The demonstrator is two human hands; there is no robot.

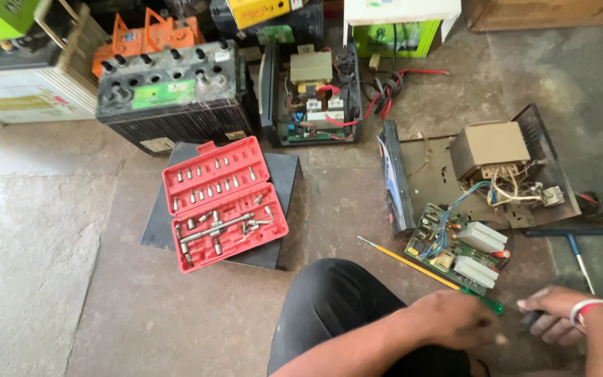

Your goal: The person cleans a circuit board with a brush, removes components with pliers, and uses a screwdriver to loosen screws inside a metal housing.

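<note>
Looking down, I see a big black battery (176, 94) well beyond the circuit board (455, 248). Nearer than the board, my left hand (455, 320) grips a yellow screwdriver (413, 263); my right hand (556, 314) curls around something dark, unclear.

An electronics repair workshop, with work done on a bare concrete floor (50, 230). Large lead-acid batteries (172, 87) stand along the back, two opened inverter units (312, 94) expose transformers and a circuit board (455, 248), and a red socket-bit case (223, 202) lies open.
</note>
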